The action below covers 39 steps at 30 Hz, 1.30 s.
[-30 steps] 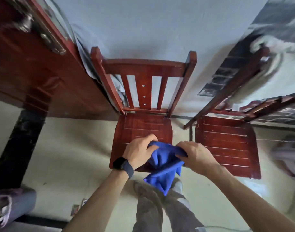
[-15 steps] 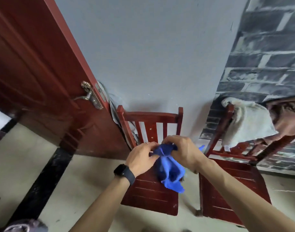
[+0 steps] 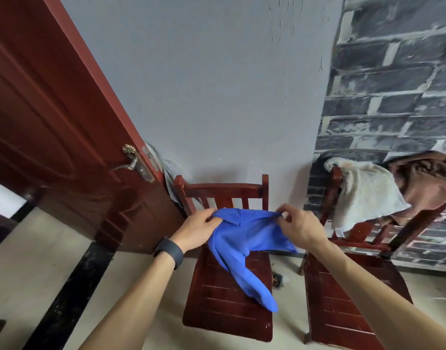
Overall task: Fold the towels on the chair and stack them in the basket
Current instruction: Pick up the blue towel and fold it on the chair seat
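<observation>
A blue towel hangs in the air above the seat of a red wooden chair. My left hand grips its upper left edge. My right hand pinches its upper right edge, so the top edge is stretched between them and one corner droops down to the right. On the back of a second red chair at the right hang a white towel and a brown towel. No basket is in view.
A red door with a metal handle stands open at the left. A grey wall is behind the chairs, with brick-pattern wallpaper at the right. A small dark object lies on the floor between the chairs.
My hands have moved apart and spread the bunched blue towel open along its top edge. The view has tilted up, so the second chair's towels show.
</observation>
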Available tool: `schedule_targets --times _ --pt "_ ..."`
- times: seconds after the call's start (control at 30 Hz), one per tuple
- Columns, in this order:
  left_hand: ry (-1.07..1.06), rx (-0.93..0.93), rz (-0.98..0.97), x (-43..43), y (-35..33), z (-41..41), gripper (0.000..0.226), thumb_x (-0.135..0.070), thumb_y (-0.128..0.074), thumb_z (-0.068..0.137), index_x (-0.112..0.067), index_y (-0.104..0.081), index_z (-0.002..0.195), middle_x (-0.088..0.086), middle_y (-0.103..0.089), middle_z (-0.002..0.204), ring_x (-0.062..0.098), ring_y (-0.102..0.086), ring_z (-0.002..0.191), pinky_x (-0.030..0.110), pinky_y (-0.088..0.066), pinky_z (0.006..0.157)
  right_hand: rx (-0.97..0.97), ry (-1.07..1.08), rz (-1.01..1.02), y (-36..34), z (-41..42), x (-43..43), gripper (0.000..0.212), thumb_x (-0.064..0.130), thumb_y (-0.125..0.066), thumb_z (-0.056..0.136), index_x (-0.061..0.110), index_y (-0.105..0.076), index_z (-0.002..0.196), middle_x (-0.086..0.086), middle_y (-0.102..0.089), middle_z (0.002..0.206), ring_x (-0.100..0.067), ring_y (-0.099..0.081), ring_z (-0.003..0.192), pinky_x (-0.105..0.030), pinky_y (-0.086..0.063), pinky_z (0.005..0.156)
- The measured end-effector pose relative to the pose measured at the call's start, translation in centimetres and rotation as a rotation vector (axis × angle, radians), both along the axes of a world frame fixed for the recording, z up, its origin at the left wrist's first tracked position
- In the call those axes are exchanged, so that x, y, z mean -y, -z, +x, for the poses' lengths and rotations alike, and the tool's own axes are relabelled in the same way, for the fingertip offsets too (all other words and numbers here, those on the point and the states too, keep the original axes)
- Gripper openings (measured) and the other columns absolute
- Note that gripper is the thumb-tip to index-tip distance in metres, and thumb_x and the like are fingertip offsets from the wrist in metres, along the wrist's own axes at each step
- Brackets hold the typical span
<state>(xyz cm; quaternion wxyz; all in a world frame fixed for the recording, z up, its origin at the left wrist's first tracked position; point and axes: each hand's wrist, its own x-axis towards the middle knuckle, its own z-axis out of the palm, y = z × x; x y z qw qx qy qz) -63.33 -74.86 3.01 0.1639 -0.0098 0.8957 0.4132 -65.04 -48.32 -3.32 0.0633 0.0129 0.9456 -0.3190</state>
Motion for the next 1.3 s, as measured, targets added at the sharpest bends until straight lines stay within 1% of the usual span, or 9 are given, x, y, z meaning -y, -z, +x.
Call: schedule_targets --times 0.27,0.4,0.5,0.57,0.67,0.77,0.97,1.13,1.3 --pt "-0.266 0.302 0.835 -3.4 -3.7 -0.7 0.030 -0.026 -0.049 0.102 -0.025 -0.061 0.130 0.006 -0.065 0.129 0.024 -0.058 0.117 0.045 -0.041 0.097 0.019 0.100 -0.856 -1.8 -0.6 1.1 0.079 0.017 -0.072 0.089 0.045 -0.029 0.149 0.013 -0.058 0.124 -0.008 -0.065 0.107 -0.024 -0.050 0.086" --pt "-0.231 0.346 0.940 -4.5 -6.7 -2.5 0.042 -0.038 -0.044 0.102 -0.022 -0.052 0.141 0.010 -0.055 0.142 0.027 -0.050 0.132 0.049 -0.037 0.110 0.280 0.456 -0.956 2.8 4.2 1.2 0.090 0.050 -0.076 0.076 0.019 -0.034 0.149 -0.009 -0.041 0.153 -0.022 -0.049 0.129 -0.026 -0.045 0.096" --pt "-0.294 0.369 1.024 -4.9 -7.9 -3.3 0.045 -0.042 -0.045 0.101 -0.021 -0.053 0.140 0.010 -0.058 0.138 0.028 -0.058 0.125 0.047 -0.049 0.100 0.628 0.198 -1.105 4.7 7.0 0.6 0.111 0.072 -0.075 0.061 0.016 -0.040 0.150 0.010 -0.039 0.154 -0.008 -0.041 0.140 -0.028 -0.035 0.113" --pt "-0.367 0.351 1.054 -4.9 -8.1 -3.8 0.043 -0.042 -0.049 0.100 -0.021 -0.056 0.137 0.010 -0.059 0.136 0.030 -0.060 0.122 0.049 -0.048 0.101 0.728 -0.022 -1.199 4.8 7.6 1.3 0.077 0.063 -0.067 0.076 0.019 -0.056 0.138 0.017 -0.065 0.129 0.002 -0.061 0.115 -0.018 -0.047 0.091" --pt "-0.482 0.321 1.068 -4.6 -7.8 -4.4 0.041 -0.039 -0.053 0.099 -0.020 -0.058 0.134 0.012 -0.059 0.137 0.031 -0.061 0.120 0.052 -0.048 0.101 0.741 -0.093 -1.178 4.7 6.6 2.8 0.038 0.043 -0.070 0.088 0.019 -0.066 0.118 -0.002 -0.072 0.114 -0.018 -0.067 0.105 -0.027 -0.042 0.090" --pt "-0.565 0.283 1.069 -4.5 -7.8 -4.6 0.040 -0.037 -0.055 0.099 -0.016 -0.057 0.133 0.013 -0.062 0.132 0.030 -0.064 0.115 0.051 -0.053 0.093 0.741 -0.096 -1.171 4.0 5.0 3.3 0.047 0.042 -0.080 0.080 0.018 -0.041 0.073 -0.009 -0.037 0.068 -0.018 -0.035 0.058 -0.029 -0.024 0.060" --pt "-0.599 0.236 1.061 -4.8 -9.0 -5.0 0.033 -0.035 -0.051 0.101 -0.016 -0.057 0.127 0.012 -0.062 0.115 0.030 -0.067 0.100 0.047 -0.058 0.082 0.911 -0.085 -1.222 3.4 3.8 2.3 0.037 0.053 -0.075 0.080 0.018 -0.069 0.090 -0.007 -0.059 0.084 -0.020 -0.049 0.070 -0.031 -0.043 0.072" --pt "-0.602 0.208 1.075 -5.0 -9.9 -5.8 0.033 -0.030 -0.050 0.101 -0.012 -0.057 0.128 0.012 -0.063 0.108 0.031 -0.067 0.097 0.048 -0.058 0.080 0.852 -0.307 -1.209 2.6 4.2 3.5 0.017 0.033 -0.070 0.090 0.019 -0.068 0.099 -0.001 -0.053 0.082 -0.012 -0.036 0.062 -0.028 -0.031 0.066" --pt "-0.570 0.154 1.075 -4.5 -9.5 -5.5 0.039 -0.036 -0.050 0.101 -0.012 -0.056 0.131 0.009 -0.067 0.115 0.026 -0.065 0.104 0.041 -0.056 0.087 0.843 -0.374 -1.168 2.1 4.3 4.5 0.029 0.023 -0.072 0.089 0.006 -0.068 0.111 -0.018 -0.054 0.099 -0.014 -0.049 0.072 -0.024 -0.045 0.073"
